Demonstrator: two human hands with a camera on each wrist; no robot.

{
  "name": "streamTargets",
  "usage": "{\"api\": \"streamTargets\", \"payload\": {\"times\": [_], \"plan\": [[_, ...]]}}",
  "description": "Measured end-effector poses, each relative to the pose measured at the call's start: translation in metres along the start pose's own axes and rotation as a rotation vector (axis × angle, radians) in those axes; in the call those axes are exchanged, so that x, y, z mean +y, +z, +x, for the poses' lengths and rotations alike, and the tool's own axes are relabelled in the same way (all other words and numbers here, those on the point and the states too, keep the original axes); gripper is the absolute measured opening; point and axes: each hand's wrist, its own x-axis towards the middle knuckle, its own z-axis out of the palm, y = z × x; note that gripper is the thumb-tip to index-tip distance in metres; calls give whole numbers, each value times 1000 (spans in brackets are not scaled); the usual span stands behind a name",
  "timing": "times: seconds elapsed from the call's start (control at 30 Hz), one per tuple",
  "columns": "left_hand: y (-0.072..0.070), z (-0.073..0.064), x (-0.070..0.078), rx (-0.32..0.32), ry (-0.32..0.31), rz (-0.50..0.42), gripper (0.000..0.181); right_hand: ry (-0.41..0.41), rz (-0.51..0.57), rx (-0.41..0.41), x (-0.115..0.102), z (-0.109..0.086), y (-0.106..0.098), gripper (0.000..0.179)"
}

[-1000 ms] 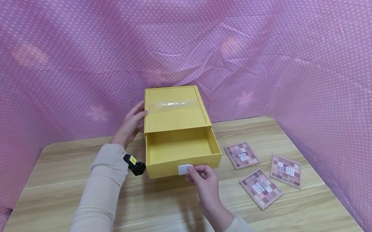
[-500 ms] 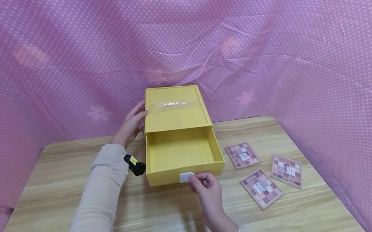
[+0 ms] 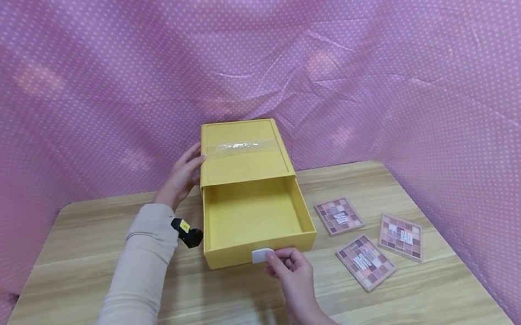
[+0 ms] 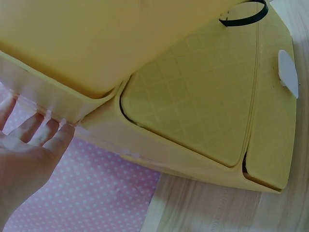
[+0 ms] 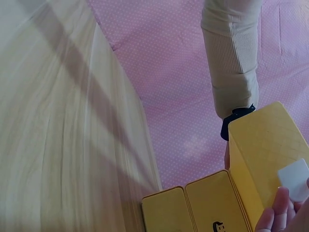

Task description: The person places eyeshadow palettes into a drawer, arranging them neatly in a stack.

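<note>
In the head view a yellow drawer unit point(image 3: 247, 165) stands at the back of the table, with a strip of clear tape across its top. Its upper drawer point(image 3: 252, 213) is pulled far out, and nothing lies inside it. My left hand point(image 3: 181, 176) rests along the unit's left side; the left wrist view has its straight fingers point(image 4: 36, 130) against the yellow wall. At the drawer's front, my right hand point(image 3: 298, 285) pinches the white pull tab point(image 3: 260, 256) between thumb and fingers. The right wrist view catches part of this hand point(image 5: 280, 210) beside the tab.
Several flat pinkish palettes with checkered covers lie right of the unit: one at the back point(image 3: 339, 216), one in front point(image 3: 367, 262), one farther right point(image 3: 400, 238). Lower yellow drawers point(image 5: 212, 198) sit under the open one. A pink dotted curtain point(image 3: 376, 57) surrounds the wooden table point(image 3: 106, 273).
The right hand has drawn the upper drawer farther out toward the person, so more of its inside shows. The left hand has stayed on the unit's side.
</note>
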Motion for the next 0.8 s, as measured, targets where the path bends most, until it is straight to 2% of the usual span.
{"api": "streamTargets", "payload": {"times": [0.03, 0.1, 0.13, 0.3, 0.33, 0.47, 0.53, 0.57, 0.7, 0.8], "plan": [[0, 0, 0, 1, 1, -2, 55, 4, -7, 7, 10, 2, -4, 16], [0, -1, 0, 1, 1, -6, 55, 16, -4, 12, 16, 2, -5, 18], [-1, -1, 0, 0, 3, -5, 55, 33, -19, 30, 33, 6, -11, 22], [0, -2, 1, -11, 6, 5, 55, 66, -31, 72, 59, 9, -19, 27], [0, -2, 1, -12, 5, 9, 55, 41, -20, 54, 44, 4, -14, 23], [1, -4, 2, -10, 4, 5, 55, 17, -11, 42, 47, 2, -17, 23], [0, -4, 2, -5, 3, 1, 55, 31, -1, 43, 46, 0, -17, 24], [0, -4, 2, -2, 3, 0, 55, 56, -5, 66, 62, 4, -23, 29], [0, -4, 2, 2, -4, -13, 54, 76, 20, 80, 58, 0, -22, 32], [0, -4, 3, -4, -7, -15, 54, 4, 14, 21, 52, -2, -22, 21]]}}
